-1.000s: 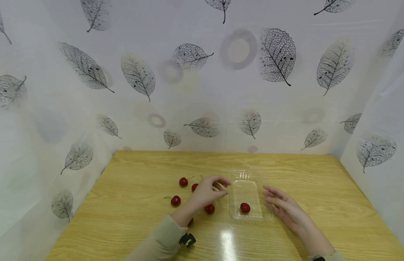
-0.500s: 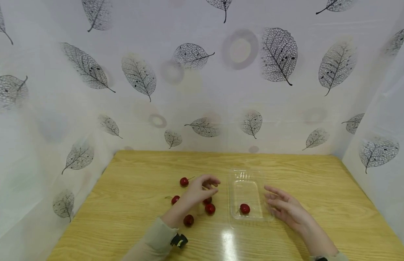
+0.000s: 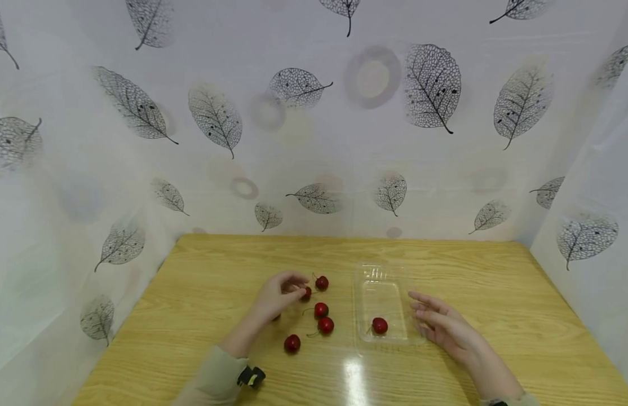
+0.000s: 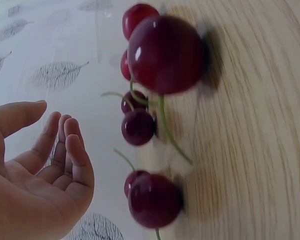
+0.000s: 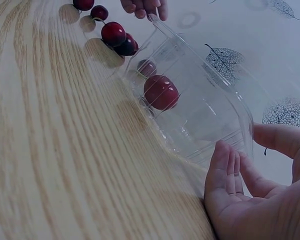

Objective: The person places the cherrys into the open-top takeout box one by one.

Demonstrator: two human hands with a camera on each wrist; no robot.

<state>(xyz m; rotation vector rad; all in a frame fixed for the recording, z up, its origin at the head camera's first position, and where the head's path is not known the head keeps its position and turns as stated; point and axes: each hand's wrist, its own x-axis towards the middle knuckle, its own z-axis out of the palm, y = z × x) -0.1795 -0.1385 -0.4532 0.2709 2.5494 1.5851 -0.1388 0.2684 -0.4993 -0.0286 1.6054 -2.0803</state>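
**Small, round and easily bruised: cherries beside a thin clear tray**

Nearest the camera in the head view, low in the frame, two sleeved forearms are seen over the bench [image 3: 192,293]. At lower right the right hand [image 3: 443,324] is held with fingers straight and loosely spread, just beside the right wall of the clear plastic tray [image 3: 382,270]; whether the wall is actually touched cannot be told. One cherry in the tray [image 3: 379,325] lies at its near end. The tray is judged to be very light, thin and flexible, so it would likely slide or buckle under a push and is best steadied at its rim.

Left of centre, loose cherries lie on the bench: a nearest cherry [image 3: 292,343], then two stemmed cherries [image 3: 325,325] a little farther. They are judged to be light, smooth-skinned, prone to rolling and easily bruised; a gentle pinch across the body, or at the stem, would suit them.

Farther still, the left hand [image 3: 275,296] is curled, its fingertips closed round a small cherry [image 3: 306,292], though the wrist view shows the palm relaxed, so the pinch is not certain. A farthest cherry [image 3: 321,282] lies just beyond. Behind the bench, a leaf-printed curtain [image 3: 314,113] fills the upper frame.
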